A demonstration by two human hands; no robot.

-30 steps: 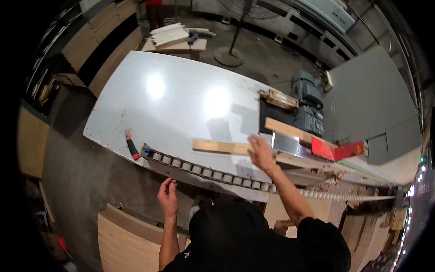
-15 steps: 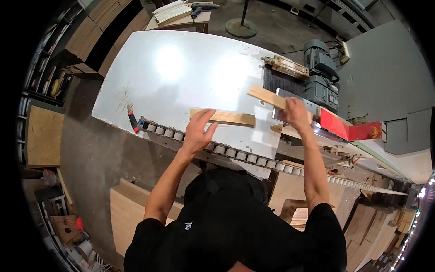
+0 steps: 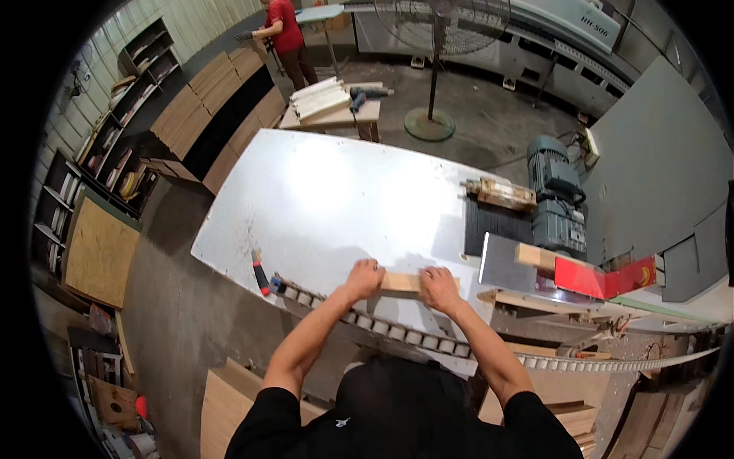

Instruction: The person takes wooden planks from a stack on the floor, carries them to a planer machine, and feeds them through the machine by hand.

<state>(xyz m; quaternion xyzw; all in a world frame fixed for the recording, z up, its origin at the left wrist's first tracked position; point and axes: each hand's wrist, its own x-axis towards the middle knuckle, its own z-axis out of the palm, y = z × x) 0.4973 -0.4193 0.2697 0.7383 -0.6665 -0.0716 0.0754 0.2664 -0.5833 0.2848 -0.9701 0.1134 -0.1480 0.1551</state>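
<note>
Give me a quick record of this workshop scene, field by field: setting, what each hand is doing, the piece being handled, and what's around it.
Setting: workshop, white machine table seen from above
Left hand: pressed on the left end of a wooden strip
Right hand: pressed on the strip's right part
Wooden strip: lies flat near the table's front edge, beside a roller chain
Right of hands: red guard, grey motor
Left of hands: red-handled tool
Background: a person in a red shirt, standing fan

The white counter [image 3: 321,191] is carrying a wooden strip [image 3: 401,282] near its front edge, a red-handled tool [image 3: 260,272] lying beside it.
</note>
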